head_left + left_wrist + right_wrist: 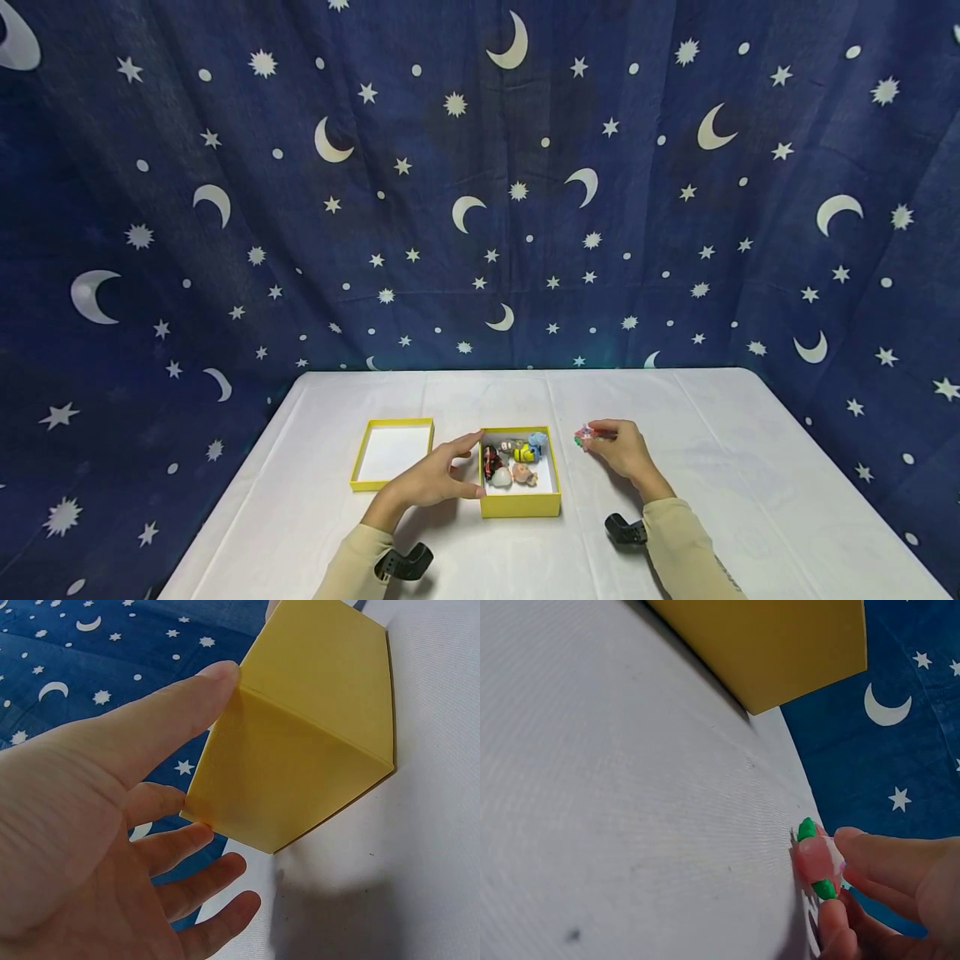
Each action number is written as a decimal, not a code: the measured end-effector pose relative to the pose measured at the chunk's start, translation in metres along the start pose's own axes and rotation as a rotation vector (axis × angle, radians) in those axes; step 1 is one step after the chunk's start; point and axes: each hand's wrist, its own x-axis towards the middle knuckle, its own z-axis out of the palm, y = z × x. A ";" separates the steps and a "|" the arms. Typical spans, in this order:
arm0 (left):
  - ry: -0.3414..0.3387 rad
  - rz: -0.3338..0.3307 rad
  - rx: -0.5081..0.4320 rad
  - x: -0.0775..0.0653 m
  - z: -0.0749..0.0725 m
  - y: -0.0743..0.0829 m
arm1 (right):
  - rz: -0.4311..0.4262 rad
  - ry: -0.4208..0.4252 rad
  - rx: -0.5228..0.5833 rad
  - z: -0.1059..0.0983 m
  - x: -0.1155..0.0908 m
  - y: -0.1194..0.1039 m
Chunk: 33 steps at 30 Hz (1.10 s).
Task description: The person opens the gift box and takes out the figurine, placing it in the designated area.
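My left hand [438, 477] lies along the left side of a yellow box [520, 505]. In the left wrist view, its thumb and index fingertips touch the box's edge, the other fingers spread apart. Inside the box are several small toy figures: one with red and black [491, 463], one yellow and blue [527, 451], a white rounded one [501, 477] and a peach-coloured one [524, 475]. To the right of the box, my right hand [624, 450] pinches a small pink toy figure with green parts [817, 857] between thumb and fingers, at the tabletop.
The yellow-rimmed box lid [392, 453] lies left of the box, white inside upward. A white cloth [750, 500] covers the table. Behind it hangs a dark blue curtain [480, 125] with moons and stars. Each wrist wears a black camera mount [625, 529].
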 end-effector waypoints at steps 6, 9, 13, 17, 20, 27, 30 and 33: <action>-0.004 0.011 0.001 0.000 0.000 0.000 | -0.016 0.011 0.028 -0.007 -0.001 -0.004; -0.004 0.002 0.000 0.000 0.000 0.001 | -0.021 0.012 0.032 -0.012 -0.002 -0.009; 0.000 -0.003 -0.001 0.000 0.000 0.001 | -0.030 0.001 0.035 -0.015 -0.004 -0.017; 0.000 -0.005 -0.002 0.000 -0.001 -0.001 | -0.070 -0.005 0.045 -0.016 -0.004 -0.024; -0.001 -0.005 -0.003 0.001 0.000 -0.001 | -0.112 -0.012 0.052 -0.016 -0.006 -0.030; -0.001 0.001 -0.004 0.001 0.000 -0.002 | -0.146 -0.071 0.093 -0.015 -0.011 -0.044; -0.001 0.002 -0.001 0.001 0.000 -0.001 | -0.132 -0.112 0.143 -0.013 -0.012 -0.048; -0.002 0.005 0.007 0.001 0.000 -0.001 | -0.147 -0.129 0.150 -0.009 -0.013 -0.050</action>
